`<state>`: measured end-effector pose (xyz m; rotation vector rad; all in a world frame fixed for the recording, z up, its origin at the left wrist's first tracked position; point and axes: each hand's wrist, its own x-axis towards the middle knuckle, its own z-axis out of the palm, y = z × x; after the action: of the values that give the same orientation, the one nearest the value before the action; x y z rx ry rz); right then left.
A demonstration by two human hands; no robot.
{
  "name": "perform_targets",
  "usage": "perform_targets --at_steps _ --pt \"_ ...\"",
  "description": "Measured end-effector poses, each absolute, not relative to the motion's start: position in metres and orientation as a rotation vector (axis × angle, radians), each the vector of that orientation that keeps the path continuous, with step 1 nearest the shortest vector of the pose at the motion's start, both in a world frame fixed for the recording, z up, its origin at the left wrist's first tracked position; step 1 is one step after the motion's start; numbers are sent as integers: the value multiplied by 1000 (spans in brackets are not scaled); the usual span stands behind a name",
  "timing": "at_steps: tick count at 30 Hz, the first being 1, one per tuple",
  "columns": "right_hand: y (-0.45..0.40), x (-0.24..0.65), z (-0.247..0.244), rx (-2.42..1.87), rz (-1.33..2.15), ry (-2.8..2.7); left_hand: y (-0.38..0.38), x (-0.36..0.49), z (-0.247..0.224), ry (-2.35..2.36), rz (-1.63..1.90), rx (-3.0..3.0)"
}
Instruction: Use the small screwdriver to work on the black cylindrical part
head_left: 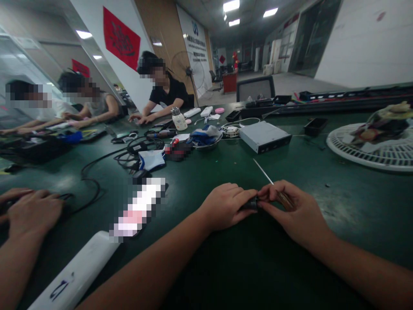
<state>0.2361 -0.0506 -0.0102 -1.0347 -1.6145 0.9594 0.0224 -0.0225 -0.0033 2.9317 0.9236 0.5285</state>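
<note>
**Q:** What are the hands doing?

**A:** They're close together, low over the green desk (222,172), curled rather than spread. The left hand (224,206) pinches a small dark cylinder (251,204) at its fingertips. The right hand (290,211) grips the brown handle of a screwdriver (284,198), its thin shaft pointing up and away across the desk.

**Q:** Where's the cylinder, exactly?

**A:** Right between the two hands. The right fingers (266,193) touch its end, but most of it is hidden, so I can't tell what it is.

**Q:** What's around them?

**A:** Ahead sits a silver box (264,137), with a metal bowl (206,144) holding blue cloth to its left. Black cables (138,148) lie further left, and a round white fan guard (364,148) is off to the right. Nearer, there's a pixelated strip (138,206) and a white bar (74,273).

**Q:** Anyone else?

**A:** A co-worker's hand (32,211) rests on the desk at far left, and three people sit along the far side.
</note>
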Motion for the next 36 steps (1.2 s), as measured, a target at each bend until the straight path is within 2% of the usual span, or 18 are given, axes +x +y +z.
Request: perform_targets --at_steps 25,32,36 --pt "-49 237 -5 -1215 964 -1554 -25 22 -3 885 530 2926" --pt "-49 234 -4 -1163 1111 -1576 -26 24 1 794 529 2912" --pt "-49 234 -4 -1199 1002 -1620 -27 25 2 925 543 2827"
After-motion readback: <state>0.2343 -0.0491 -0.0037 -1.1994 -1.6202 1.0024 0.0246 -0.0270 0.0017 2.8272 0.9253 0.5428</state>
